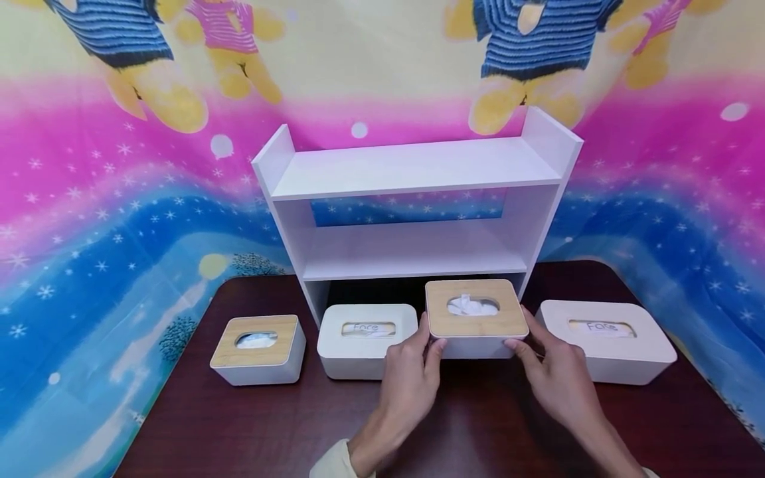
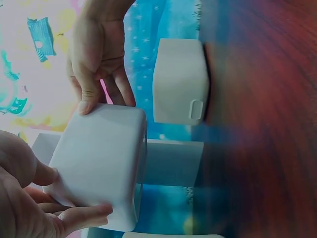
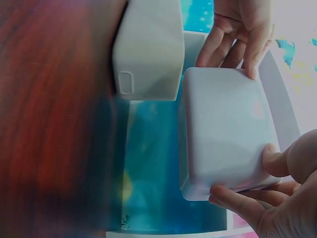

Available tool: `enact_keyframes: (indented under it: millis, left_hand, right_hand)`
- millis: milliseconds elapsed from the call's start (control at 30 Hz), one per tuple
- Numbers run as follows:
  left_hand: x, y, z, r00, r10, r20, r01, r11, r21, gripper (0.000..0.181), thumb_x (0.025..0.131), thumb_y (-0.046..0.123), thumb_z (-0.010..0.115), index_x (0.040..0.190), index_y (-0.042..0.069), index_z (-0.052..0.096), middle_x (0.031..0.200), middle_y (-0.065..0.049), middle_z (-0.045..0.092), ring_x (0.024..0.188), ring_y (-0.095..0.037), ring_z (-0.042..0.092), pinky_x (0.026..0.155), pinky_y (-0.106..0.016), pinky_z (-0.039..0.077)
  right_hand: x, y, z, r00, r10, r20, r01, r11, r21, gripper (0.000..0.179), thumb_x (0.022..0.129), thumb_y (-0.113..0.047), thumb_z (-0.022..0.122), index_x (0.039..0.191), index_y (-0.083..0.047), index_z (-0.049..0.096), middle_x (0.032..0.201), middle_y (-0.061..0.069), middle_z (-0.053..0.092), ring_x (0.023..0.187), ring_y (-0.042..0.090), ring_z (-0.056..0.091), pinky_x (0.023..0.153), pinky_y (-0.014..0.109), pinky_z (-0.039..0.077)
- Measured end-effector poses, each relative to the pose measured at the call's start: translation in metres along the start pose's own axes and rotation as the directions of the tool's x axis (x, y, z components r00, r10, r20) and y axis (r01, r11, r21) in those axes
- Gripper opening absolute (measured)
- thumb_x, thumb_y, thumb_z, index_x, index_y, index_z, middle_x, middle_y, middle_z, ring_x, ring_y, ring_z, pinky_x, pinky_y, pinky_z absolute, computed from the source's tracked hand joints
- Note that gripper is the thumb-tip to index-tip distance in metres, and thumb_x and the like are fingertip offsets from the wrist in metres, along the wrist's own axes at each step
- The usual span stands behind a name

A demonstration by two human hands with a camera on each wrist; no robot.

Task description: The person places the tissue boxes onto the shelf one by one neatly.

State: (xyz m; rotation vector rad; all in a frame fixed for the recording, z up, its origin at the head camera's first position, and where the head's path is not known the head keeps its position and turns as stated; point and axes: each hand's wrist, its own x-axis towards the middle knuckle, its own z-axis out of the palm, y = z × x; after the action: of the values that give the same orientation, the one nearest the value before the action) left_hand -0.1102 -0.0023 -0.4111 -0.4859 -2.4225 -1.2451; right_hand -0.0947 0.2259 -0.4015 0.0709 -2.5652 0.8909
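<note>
Both hands hold a tissue box (image 1: 472,347) with a wood-look lid and white tissue in its oval slot, lifted off the table before the shelf's lower opening. My left hand (image 1: 409,375) grips its left end, thumb on the near side. At the right end, my right hand (image 1: 558,372) grips it the same way. In both wrist views the plain white side of this tissue box (image 2: 99,153) (image 3: 230,131) faces the camera, fingers at each end. A white tissue box (image 1: 364,355) stands beside my left hand, another white tissue box (image 1: 627,365) beside my right.
A white two-tier shelf (image 1: 412,249) stands at the back of the dark reddish table (image 1: 287,425). Farther left sits a smaller wood-lidded tissue box (image 1: 259,373). Behind everything hangs a colourful printed cloth (image 1: 382,79). Both white boxes show handwritten slips in their slots.
</note>
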Motion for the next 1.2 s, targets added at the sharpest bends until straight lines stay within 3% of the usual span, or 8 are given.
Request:
enact_keyframes:
  millis: [133, 333, 500, 633, 767, 1000, 1100, 1200]
  left_hand:
    - [0.004, 0.002, -0.005, 1.0, -0.003, -0.015, 0.003, 1.0, -0.021, 0.053, 0.108, 0.023, 0.065, 0.148, -0.011, 0.057, 0.085, -0.01, 0.077, 0.067, 0.0, 0.054, 0.063, -0.017, 0.05]
    - [0.009, 0.004, -0.011, 0.999, 0.011, -0.046, -0.014, 0.999, -0.052, 0.054, 0.106, 0.025, 0.068, 0.147, -0.01, 0.058, 0.072, -0.004, 0.066, 0.06, 0.002, 0.04, 0.059, -0.015, 0.044]
    - [0.015, 0.008, -0.015, 0.996, 0.035, -0.085, -0.042, 0.996, -0.077, 0.054, 0.104, 0.025, 0.071, 0.147, -0.006, 0.06, 0.107, -0.018, 0.081, 0.067, 0.001, 0.054, 0.069, -0.017, 0.053]
    - [0.021, 0.012, -0.019, 0.996, 0.019, -0.086, -0.029, 0.992, -0.121, 0.055, 0.104, 0.025, 0.072, 0.149, -0.003, 0.059, 0.14, -0.018, 0.069, 0.104, -0.008, 0.073, 0.083, -0.026, 0.062]
    - [0.026, 0.018, -0.024, 0.997, -0.011, -0.074, -0.002, 0.985, -0.17, 0.055, 0.103, 0.024, 0.073, 0.15, 0.0, 0.058, 0.146, -0.016, 0.063, 0.131, -0.018, 0.065, 0.097, -0.036, 0.063]
    - [0.04, 0.028, -0.029, 0.996, -0.064, -0.061, 0.05, 0.976, -0.211, 0.053, 0.103, 0.026, 0.072, 0.151, 0.008, 0.057, 0.149, -0.008, 0.062, 0.133, -0.011, 0.063, 0.094, -0.029, 0.062]
    - [0.047, 0.03, -0.031, 0.996, -0.068, -0.062, 0.052, 0.973, -0.223, 0.052, 0.103, 0.027, 0.072, 0.151, 0.01, 0.058, 0.149, -0.005, 0.063, 0.119, -0.005, 0.069, 0.083, -0.022, 0.06]
    - [0.053, 0.031, -0.032, 0.995, -0.061, -0.076, 0.042, 0.974, -0.224, 0.051, 0.103, 0.028, 0.072, 0.149, 0.01, 0.059, 0.147, -0.006, 0.064, 0.075, 0.0, 0.065, 0.064, -0.016, 0.053]
  right_hand:
    - [0.003, -0.005, -0.002, 1.0, -0.003, -0.022, 0.003, 1.0, 0.003, 0.063, 0.102, -0.025, 0.076, 0.16, -0.013, 0.052, 0.069, 0.013, 0.065, 0.05, 0.008, 0.037, 0.053, 0.026, 0.034]
    - [0.009, -0.012, -0.007, 0.999, 0.002, -0.048, -0.002, 1.0, 0.003, 0.063, 0.103, -0.025, 0.075, 0.16, -0.015, 0.052, 0.086, 0.026, 0.074, 0.06, 0.016, 0.052, 0.058, 0.025, 0.036]
    - [0.014, -0.014, -0.011, 0.998, -0.001, -0.07, 0.003, 1.0, 0.021, 0.064, 0.1, -0.024, 0.078, 0.159, -0.016, 0.054, 0.057, 0.002, 0.054, 0.042, 0.008, 0.031, 0.047, 0.029, 0.032]
    - [0.02, -0.017, -0.016, 0.995, -0.02, -0.094, 0.023, 0.999, 0.037, 0.062, 0.099, -0.023, 0.079, 0.156, -0.014, 0.057, 0.059, 0.006, 0.059, 0.041, 0.006, 0.031, 0.044, 0.028, 0.031]
    - [0.026, -0.023, -0.022, 0.996, -0.004, -0.091, 0.007, 0.999, 0.032, 0.062, 0.1, -0.025, 0.078, 0.157, -0.015, 0.055, 0.06, 0.007, 0.06, 0.041, 0.011, 0.033, 0.042, 0.029, 0.032]
    - [0.036, -0.03, -0.031, 0.994, 0.006, -0.109, -0.002, 0.999, 0.042, 0.062, 0.101, -0.027, 0.077, 0.158, -0.018, 0.054, 0.051, -0.001, 0.051, 0.04, 0.012, 0.036, 0.041, 0.031, 0.03]
    - [0.041, -0.031, -0.033, 0.993, 0.003, -0.12, 0.003, 0.999, 0.05, 0.062, 0.101, -0.026, 0.077, 0.158, -0.02, 0.054, 0.053, 0.0, 0.053, 0.04, 0.012, 0.036, 0.04, 0.03, 0.029]
    - [0.047, -0.032, -0.035, 0.991, -0.003, -0.136, 0.011, 0.998, 0.061, 0.06, 0.102, -0.026, 0.076, 0.157, -0.021, 0.055, 0.055, 0.002, 0.054, 0.038, 0.014, 0.035, 0.037, 0.029, 0.029]
